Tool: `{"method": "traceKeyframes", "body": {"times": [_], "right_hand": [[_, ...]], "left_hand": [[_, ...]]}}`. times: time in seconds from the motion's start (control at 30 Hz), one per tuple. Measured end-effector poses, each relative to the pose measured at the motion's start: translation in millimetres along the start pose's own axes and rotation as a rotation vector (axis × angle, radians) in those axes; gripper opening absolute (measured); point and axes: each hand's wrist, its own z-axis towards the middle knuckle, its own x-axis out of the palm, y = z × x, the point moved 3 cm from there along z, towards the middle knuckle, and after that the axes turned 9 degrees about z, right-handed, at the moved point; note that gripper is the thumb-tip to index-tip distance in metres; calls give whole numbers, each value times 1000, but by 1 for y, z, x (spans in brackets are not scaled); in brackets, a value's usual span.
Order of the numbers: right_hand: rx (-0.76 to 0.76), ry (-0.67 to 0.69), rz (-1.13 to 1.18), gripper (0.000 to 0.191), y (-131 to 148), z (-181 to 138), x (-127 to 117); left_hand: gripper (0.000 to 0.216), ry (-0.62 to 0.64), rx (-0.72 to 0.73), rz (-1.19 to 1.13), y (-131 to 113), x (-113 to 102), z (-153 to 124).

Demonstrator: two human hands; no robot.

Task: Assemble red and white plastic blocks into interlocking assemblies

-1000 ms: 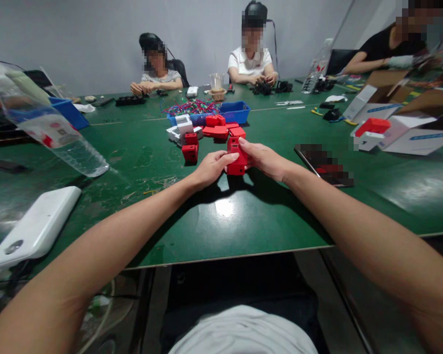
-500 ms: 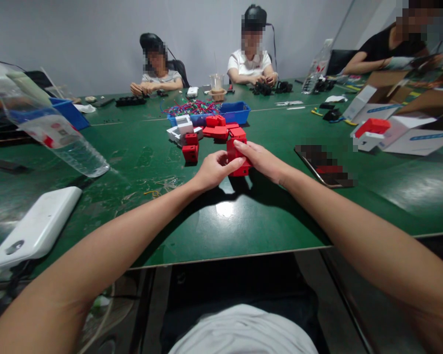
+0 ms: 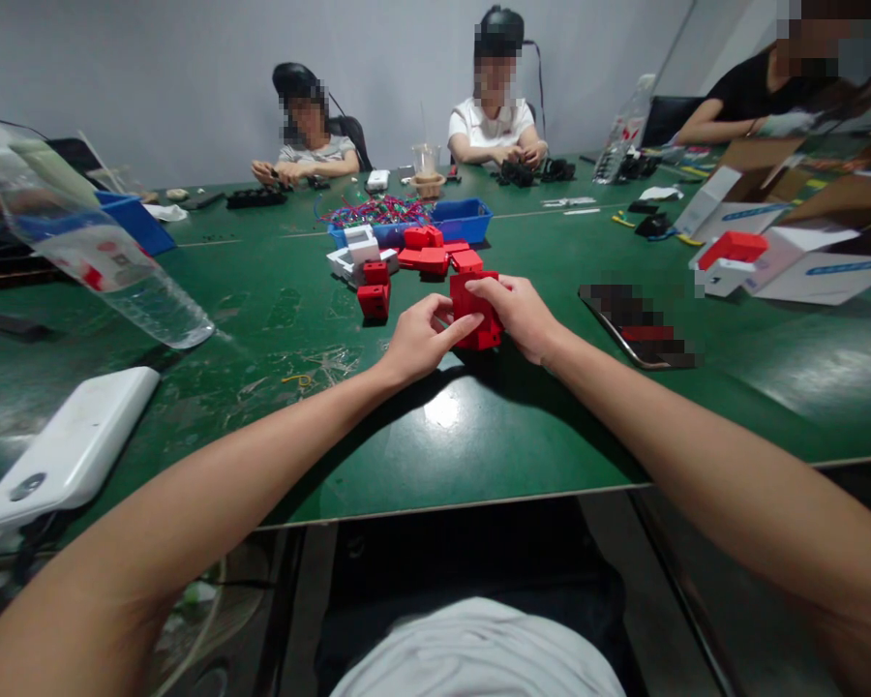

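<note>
A red plastic box-shaped part (image 3: 475, 308) is held between both my hands just above the green table (image 3: 479, 436). My right hand (image 3: 524, 315) wraps its fingers over the part's top and right side. My left hand (image 3: 419, 339) pinches the part's left side, index finger stretched along its lower edge. Behind them lies a pile of more red parts (image 3: 432, 254), two small red blocks (image 3: 375, 290) stacked at its left, and white parts (image 3: 359, 254).
A blue tray of coloured wires (image 3: 413, 218) stands behind the pile. A tilted water bottle (image 3: 102, 261) and a white device (image 3: 65, 450) are at the left, a phone (image 3: 635, 315) and white cartons (image 3: 784, 252) at the right. Three other people sit around the table.
The red part has been turned in my hands and now shows a broader face. My right hand has shifted over its top; my left index finger has stretched along its lower edge.
</note>
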Motion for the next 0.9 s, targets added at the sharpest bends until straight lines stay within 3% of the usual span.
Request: {"method": "traceKeyframes", "body": {"times": [0.2,0.5,0.9], "right_hand": [[-25,69,78,35,-2,-5,7],[65,132,161,49,1,-14,14],[160,123,206,53,2,-15,14]], "left_hand": [[58,-88,-74,-98,11,1,4],[72,212,51,-323,4,8,5],[73,217,23,-339,4,5,3]]}}
